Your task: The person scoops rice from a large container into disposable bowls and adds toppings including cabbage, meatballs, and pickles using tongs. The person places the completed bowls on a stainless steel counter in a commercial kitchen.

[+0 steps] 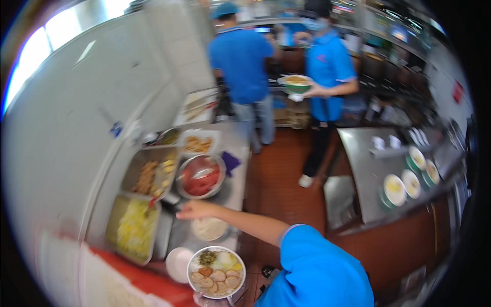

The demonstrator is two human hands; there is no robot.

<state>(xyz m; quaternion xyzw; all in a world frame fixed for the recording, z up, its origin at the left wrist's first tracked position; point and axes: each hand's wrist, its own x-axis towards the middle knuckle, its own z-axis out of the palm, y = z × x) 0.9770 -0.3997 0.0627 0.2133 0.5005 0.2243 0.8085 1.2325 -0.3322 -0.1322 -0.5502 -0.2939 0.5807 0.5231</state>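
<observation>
My left hand (209, 301), in a clear glove, is at the bottom edge, gripping the rim of a white bowl (189, 264). Rice, sliced pale rounds, chopped greens and pale vegetables fill that bowl. My right hand (193, 210) reaches over the metal counter, between a steel bowl of red food (201, 176) and a bowl of pale food (209, 229). Its fingers are blurred, near a dark object, and whether they hold anything cannot be told. A deep tray of chopped yellow-green vegetables (134, 228) lies left of it. An empty-looking pale bowl (178, 264) touches the filled one.
A steel tray of brown and yellow pieces (147, 176) and a white tray of fried pieces (198, 143) line the wall side. Two co-workers (245, 57) stand ahead, one (326, 69) holding a green bowl (298, 84). Several filled bowls (394, 188) stand on the right steel counter (358, 153).
</observation>
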